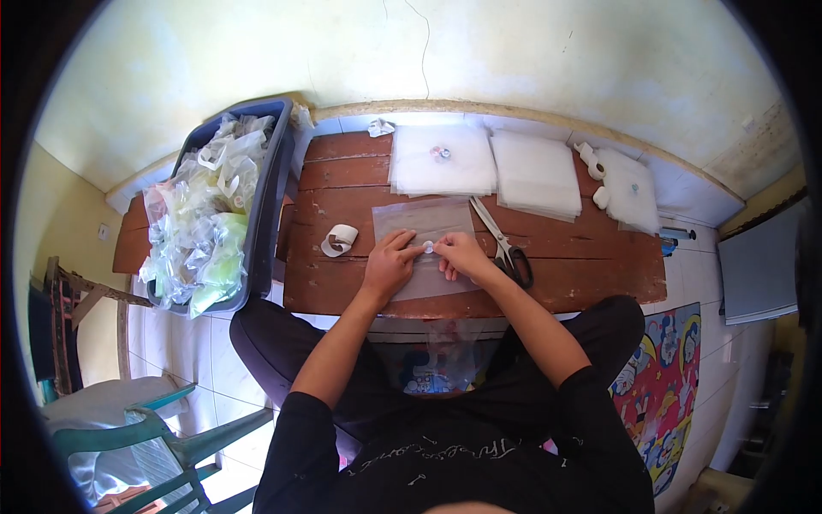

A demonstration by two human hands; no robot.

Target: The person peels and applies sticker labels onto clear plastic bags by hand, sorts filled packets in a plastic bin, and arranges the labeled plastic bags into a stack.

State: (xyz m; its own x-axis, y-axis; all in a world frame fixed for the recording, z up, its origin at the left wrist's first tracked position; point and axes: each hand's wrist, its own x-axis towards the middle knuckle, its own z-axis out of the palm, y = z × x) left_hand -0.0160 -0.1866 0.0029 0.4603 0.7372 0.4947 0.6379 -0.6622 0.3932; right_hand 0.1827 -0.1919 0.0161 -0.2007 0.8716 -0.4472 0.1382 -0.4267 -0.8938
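A clear plastic sheet (pixel 390 218), perhaps a flat bag, lies on the brown wooden table in front of me. My left hand (pixel 392 264) rests flat on it, fingers apart, with the index fingertip at a small white round sticker (pixel 428 247). From the other side, my right hand (pixel 462 257) pinches the edge of that sticker between thumb and forefinger. Right of the sheet lie scissors (pixel 503 242) with black handles, blades pointing away from me. A white roll of tape or labels (pixel 340 241) stands left of my left hand.
Stacks of clear plastic sheets (pixel 445 176) (pixel 538 176) (pixel 629 199) line the table's back edge. White rolls (pixel 589 160) sit between two stacks. A dark bin (pixel 281 171) heaped with plastic bags is at left. A green chair (pixel 163 437) stands lower left, and a colourful mat (pixel 672 368) at right.
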